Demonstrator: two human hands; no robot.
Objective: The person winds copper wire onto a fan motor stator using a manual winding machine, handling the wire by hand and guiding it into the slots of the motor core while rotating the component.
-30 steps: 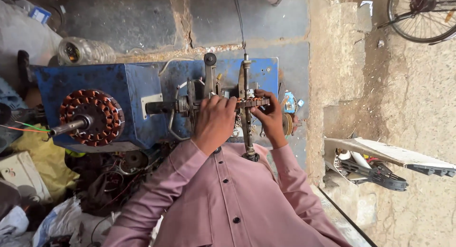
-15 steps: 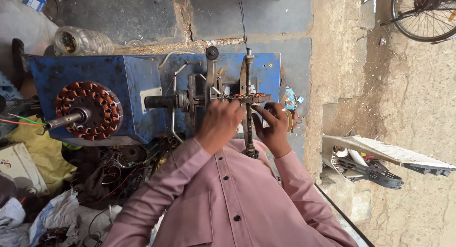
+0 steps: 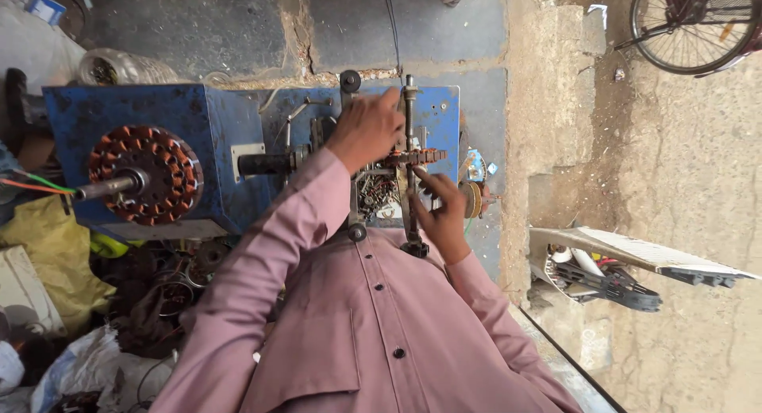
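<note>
Blue winding machine [image 3: 190, 127] fills the upper left of view, a metal box with a shaft sticking out at 9 o'clock carrying a stator [image 3: 145, 175] whose slots look fully packed with copper coils, so that piece reads as wound. At the machine's 3 o'clock end sits a stepped winding former [image 3: 419, 157] crossed by a vertical metal rod [image 3: 410, 167]; only a little copper shows on the former, so the winding here looks barely begun, most left. Left hand [image 3: 367, 130] reaches in at 12 o'clock of the former, fingers curled loosely down over the spindle just beside the rod; grip hidden, can't tell if it clamps anything. Right hand [image 3: 442, 211] sits at 5 o'clock of the former, index finger stretched up touching the rod near the former, other fingers half folded, holding nothing visible. Containers: open tray [image 3: 379, 195] under the spindle, between the hands, holds a jumble of small dark metal parts, too small to tell. White crate [image 3: 635, 258] at 3 o'clock, well apart, holds black plastic pieces and white tubes.
</note>
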